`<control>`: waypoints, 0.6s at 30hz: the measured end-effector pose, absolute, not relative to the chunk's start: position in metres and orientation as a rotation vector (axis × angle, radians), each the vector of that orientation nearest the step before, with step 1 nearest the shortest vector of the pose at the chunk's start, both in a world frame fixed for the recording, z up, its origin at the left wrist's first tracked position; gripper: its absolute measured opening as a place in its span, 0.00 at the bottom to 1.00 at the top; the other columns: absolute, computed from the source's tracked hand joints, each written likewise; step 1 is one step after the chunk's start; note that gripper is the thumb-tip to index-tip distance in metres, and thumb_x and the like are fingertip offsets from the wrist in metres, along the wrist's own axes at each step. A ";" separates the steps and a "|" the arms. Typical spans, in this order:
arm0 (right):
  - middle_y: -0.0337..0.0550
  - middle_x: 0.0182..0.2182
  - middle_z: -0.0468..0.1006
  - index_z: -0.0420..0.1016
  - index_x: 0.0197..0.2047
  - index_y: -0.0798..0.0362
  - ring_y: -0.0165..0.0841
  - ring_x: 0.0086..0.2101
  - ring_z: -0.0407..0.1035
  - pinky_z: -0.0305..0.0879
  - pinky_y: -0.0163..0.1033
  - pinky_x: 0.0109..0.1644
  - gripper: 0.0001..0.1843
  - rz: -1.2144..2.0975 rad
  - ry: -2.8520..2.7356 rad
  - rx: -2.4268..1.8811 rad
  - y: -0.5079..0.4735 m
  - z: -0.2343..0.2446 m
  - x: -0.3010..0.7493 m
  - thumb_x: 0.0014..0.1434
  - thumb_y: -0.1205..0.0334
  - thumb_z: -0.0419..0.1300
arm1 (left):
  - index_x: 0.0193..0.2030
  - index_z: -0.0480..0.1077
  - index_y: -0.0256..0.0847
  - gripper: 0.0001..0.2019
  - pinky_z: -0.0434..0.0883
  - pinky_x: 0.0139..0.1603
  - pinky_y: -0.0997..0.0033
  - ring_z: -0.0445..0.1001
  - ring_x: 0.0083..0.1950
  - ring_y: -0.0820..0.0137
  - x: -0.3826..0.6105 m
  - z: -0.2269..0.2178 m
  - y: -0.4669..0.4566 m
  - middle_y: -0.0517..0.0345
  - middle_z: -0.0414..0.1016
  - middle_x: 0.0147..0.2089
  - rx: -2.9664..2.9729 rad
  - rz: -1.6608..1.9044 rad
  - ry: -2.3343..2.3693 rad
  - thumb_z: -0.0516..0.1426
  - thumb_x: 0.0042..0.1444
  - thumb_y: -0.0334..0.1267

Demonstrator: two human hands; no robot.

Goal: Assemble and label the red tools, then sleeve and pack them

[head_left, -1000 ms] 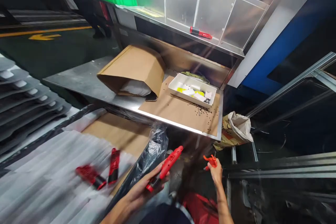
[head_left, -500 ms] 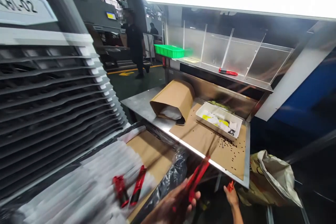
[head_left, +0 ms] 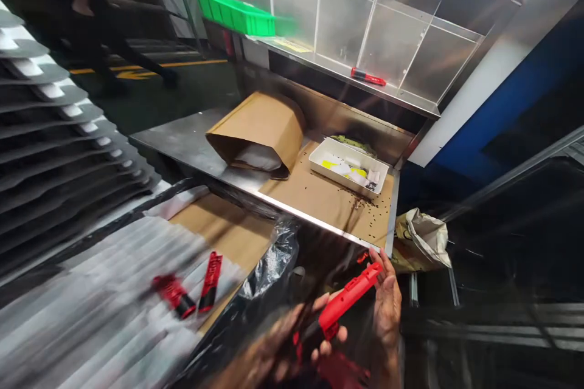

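My left hand (head_left: 292, 340) is blurred by motion and wraps round the lower end of a long red plastic part (head_left: 349, 298). My right hand (head_left: 387, 304) is at the part's upper end, fingers against it, with a small red piece (head_left: 362, 257) near the fingertips. Two more red and black parts (head_left: 176, 295) (head_left: 210, 281) lie on white sheets to my left.
A steel bench (head_left: 191, 146) ahead carries a tipped cardboard box (head_left: 258, 127), a brown sheet (head_left: 328, 200) strewn with several small dark bits and a white tray (head_left: 349, 167). A shelf above holds a green bin (head_left: 235, 12) and a red tool (head_left: 367, 78). A crumpled bag (head_left: 422, 237) sits right.
The view has dropped back towards the bench. My right hand has come across to the top of the red part. My left hand has shifted lower on it.
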State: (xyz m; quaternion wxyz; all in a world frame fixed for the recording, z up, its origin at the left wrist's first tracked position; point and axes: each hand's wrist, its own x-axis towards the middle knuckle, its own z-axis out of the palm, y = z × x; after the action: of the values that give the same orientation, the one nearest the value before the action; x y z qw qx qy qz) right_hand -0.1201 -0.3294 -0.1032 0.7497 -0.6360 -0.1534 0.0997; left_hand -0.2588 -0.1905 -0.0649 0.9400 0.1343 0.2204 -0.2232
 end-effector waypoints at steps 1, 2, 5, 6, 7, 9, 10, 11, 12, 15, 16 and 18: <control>0.49 0.58 0.75 0.70 0.62 0.45 0.42 0.61 0.66 0.59 0.53 0.67 0.30 0.200 -0.333 -1.406 -0.332 -0.092 -0.129 0.65 0.38 0.50 | 0.46 0.76 0.33 0.18 0.66 0.16 0.82 0.73 0.19 0.74 -0.258 -0.062 -0.194 0.52 0.79 0.27 0.215 -0.501 0.468 0.61 0.59 0.47; 0.48 0.58 0.76 0.71 0.61 0.46 0.42 0.60 0.67 0.58 0.53 0.67 0.29 0.191 -0.323 -1.437 -0.335 -0.083 -0.136 0.66 0.40 0.50 | 0.44 0.77 0.31 0.17 0.64 0.15 0.82 0.72 0.19 0.74 -0.258 -0.059 -0.196 0.51 0.79 0.26 0.153 -0.543 0.480 0.60 0.60 0.46; 0.49 0.55 0.78 0.72 0.60 0.49 0.41 0.58 0.69 0.59 0.52 0.66 0.27 0.179 -0.275 -1.517 -0.341 -0.070 -0.150 0.66 0.42 0.51 | 0.38 0.77 0.29 0.16 0.64 0.15 0.83 0.72 0.20 0.75 -0.260 -0.051 -0.203 0.49 0.80 0.28 0.038 -0.577 0.489 0.57 0.64 0.43; 0.49 0.54 0.79 0.73 0.60 0.49 0.42 0.57 0.70 0.60 0.52 0.65 0.28 0.176 -0.264 -1.527 -0.342 -0.069 -0.152 0.67 0.42 0.51 | 0.35 0.77 0.29 0.17 0.64 0.15 0.84 0.72 0.20 0.76 -0.261 -0.050 -0.205 0.48 0.79 0.28 0.018 -0.574 0.492 0.56 0.64 0.43; 0.49 0.53 0.79 0.73 0.59 0.50 0.42 0.57 0.70 0.61 0.52 0.65 0.28 0.174 -0.257 -1.534 -0.343 -0.069 -0.153 0.67 0.42 0.51 | 0.33 0.76 0.29 0.18 0.63 0.15 0.86 0.71 0.19 0.78 -0.262 -0.050 -0.207 0.49 0.79 0.27 0.001 -0.575 0.498 0.55 0.65 0.43; 0.49 0.51 0.80 0.74 0.58 0.51 0.42 0.55 0.72 0.63 0.51 0.63 0.27 0.162 -0.252 -1.551 -0.345 -0.069 -0.156 0.66 0.42 0.51 | 0.32 0.75 0.29 0.19 0.63 0.14 0.87 0.69 0.18 0.79 -0.264 -0.052 -0.209 0.51 0.77 0.26 -0.038 -0.605 0.511 0.54 0.66 0.44; 0.49 0.50 0.81 0.74 0.57 0.51 0.42 0.54 0.73 0.63 0.51 0.63 0.27 0.154 -0.251 -1.558 -0.346 -0.069 -0.157 0.66 0.42 0.51 | 0.33 0.76 0.30 0.19 0.63 0.14 0.88 0.69 0.18 0.80 -0.266 -0.054 -0.210 0.52 0.77 0.26 -0.063 -0.628 0.513 0.54 0.65 0.45; 0.49 0.49 0.81 0.75 0.56 0.51 0.42 0.53 0.74 0.63 0.51 0.62 0.26 0.146 -0.251 -1.564 -0.347 -0.068 -0.158 0.66 0.42 0.52 | 0.35 0.76 0.30 0.18 0.63 0.14 0.88 0.69 0.18 0.80 -0.267 -0.055 -0.211 0.52 0.77 0.27 -0.086 -0.645 0.511 0.55 0.65 0.45; 0.49 0.49 0.82 0.75 0.56 0.51 0.42 0.52 0.74 0.64 0.50 0.62 0.26 0.140 -0.251 -1.569 -0.347 -0.068 -0.159 0.66 0.43 0.52 | 0.37 0.76 0.30 0.17 0.63 0.14 0.88 0.69 0.18 0.80 -0.268 -0.055 -0.212 0.51 0.78 0.28 -0.100 -0.654 0.504 0.55 0.65 0.45; 0.50 0.50 0.81 0.76 0.55 0.51 0.42 0.53 0.74 0.63 0.51 0.63 0.25 0.147 -0.250 -1.546 -0.349 -0.070 -0.159 0.66 0.43 0.52 | 0.43 0.76 0.29 0.17 0.62 0.16 0.89 0.70 0.20 0.80 -0.270 -0.056 -0.213 0.48 0.79 0.31 -0.045 -0.641 0.474 0.57 0.64 0.45; 0.50 0.50 0.81 0.76 0.55 0.51 0.42 0.53 0.73 0.62 0.51 0.63 0.25 0.157 -0.249 -1.525 -0.349 -0.072 -0.158 0.66 0.44 0.53 | 0.47 0.75 0.30 0.18 0.62 0.16 0.88 0.70 0.21 0.80 -0.271 -0.056 -0.214 0.48 0.79 0.32 0.023 -0.613 0.459 0.57 0.63 0.46; 0.51 0.51 0.80 0.76 0.56 0.51 0.43 0.55 0.73 0.62 0.53 0.64 0.26 0.204 -0.244 -1.458 -0.349 -0.078 -0.156 0.65 0.42 0.53 | 0.57 0.71 0.34 0.24 0.63 0.18 0.84 0.71 0.22 0.77 -0.272 -0.059 -0.215 0.50 0.80 0.34 0.249 -0.499 0.408 0.59 0.61 0.50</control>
State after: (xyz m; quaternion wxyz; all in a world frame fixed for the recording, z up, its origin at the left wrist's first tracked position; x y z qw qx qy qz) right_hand -0.1561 -0.3491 -0.0778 0.7344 -0.6631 -0.1109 0.0930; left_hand -0.2723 -0.2153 -0.0588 0.9409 0.1219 0.2002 -0.2443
